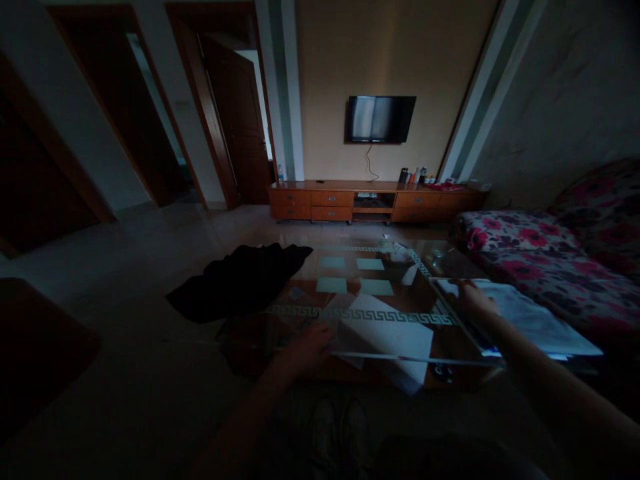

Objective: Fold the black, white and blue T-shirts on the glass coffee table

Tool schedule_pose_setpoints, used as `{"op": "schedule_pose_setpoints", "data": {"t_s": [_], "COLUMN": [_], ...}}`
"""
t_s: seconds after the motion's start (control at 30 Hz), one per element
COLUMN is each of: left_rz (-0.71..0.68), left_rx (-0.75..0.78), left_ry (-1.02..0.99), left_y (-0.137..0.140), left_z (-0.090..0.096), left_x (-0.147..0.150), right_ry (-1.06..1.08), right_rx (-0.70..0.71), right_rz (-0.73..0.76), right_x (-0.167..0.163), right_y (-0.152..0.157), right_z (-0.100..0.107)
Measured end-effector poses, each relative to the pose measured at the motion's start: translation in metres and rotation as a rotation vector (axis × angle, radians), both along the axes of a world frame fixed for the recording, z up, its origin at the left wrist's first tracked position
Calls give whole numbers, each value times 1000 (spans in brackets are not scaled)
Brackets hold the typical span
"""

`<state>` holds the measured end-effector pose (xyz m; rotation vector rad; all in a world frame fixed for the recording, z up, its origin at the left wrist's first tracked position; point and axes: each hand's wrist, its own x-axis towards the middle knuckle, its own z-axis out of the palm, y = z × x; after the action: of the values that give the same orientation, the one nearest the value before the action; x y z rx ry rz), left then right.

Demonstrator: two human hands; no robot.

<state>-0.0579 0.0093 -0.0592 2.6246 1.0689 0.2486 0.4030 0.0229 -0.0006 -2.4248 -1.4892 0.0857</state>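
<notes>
My left hand [316, 339] is low over the front edge of a glass coffee table [300, 340], its fingers loosely apart with nothing visible in them. Beside it, pale flat sheets [390, 327] show through the glass. My right hand [473, 293] reaches to the table's right side. Its bent fingers are at the far left corner of a stack of whitish papers [535, 320], which has a creased top; the dim light blurs the fingertips. On the table's left part lies a crumpled black cloth [245, 277].
A patterned sofa [530, 233] stands close on the right. Behind the table runs a low wooden cabinet [330, 200] with bottles [417, 175] on top, below a wall-mounted television [381, 120]. A crumpled clear plastic item [397, 252] lies toward the table's far right. Dark wooden furniture [40, 353] is at left.
</notes>
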Motion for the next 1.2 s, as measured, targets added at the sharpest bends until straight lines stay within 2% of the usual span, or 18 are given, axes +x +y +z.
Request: {"op": "schedule_pose_setpoints", "data": {"t_s": [0.13,0.23,0.33,0.4,0.5,0.57,0.67,0.83,0.97,1.03,1.1,1.17,1.2], "left_rz": [238,472,700,851,1104,1230,1279,1365,1409,1430,1449,1347,1236], "left_rx": [130,255,369,462,549,485,378,405,437,416,382,361,340], "left_ry": [-51,-34,34,56,84,91,68,37,-38,-96,-148,-208,-252], "left_y": [19,40,57,65,72,76,82,87,87,86,83,72,63], "left_z": [8,15,20,22,23,21,17,11,15,24,40,63,75], "left_x": [-24,-50,-81,-101,-125,-136,-143,-135,-125,-122,-120,-116,-113], "right_ry": [49,102,168,185,226,262,286,293,309,321,333,359,381], "right_rx": [75,143,159,157,182,213,201,55,22,26,37,54,68], "right_rz": [140,192,219,271,308,299,309,300,318,322,317,295,284], "right_x": [-84,-125,-140,-141,-136,-134,-136,-143,-146,-145,-145,-148,-151], "right_y": [-8,-26,-41,-45,-43,-39,-36,-43,-51,-53,-54,-52,-50], "right_z": [-30,-62,-95,-108,-112,-107,-100,-98,-93,-89,-87,-86,-85]}}
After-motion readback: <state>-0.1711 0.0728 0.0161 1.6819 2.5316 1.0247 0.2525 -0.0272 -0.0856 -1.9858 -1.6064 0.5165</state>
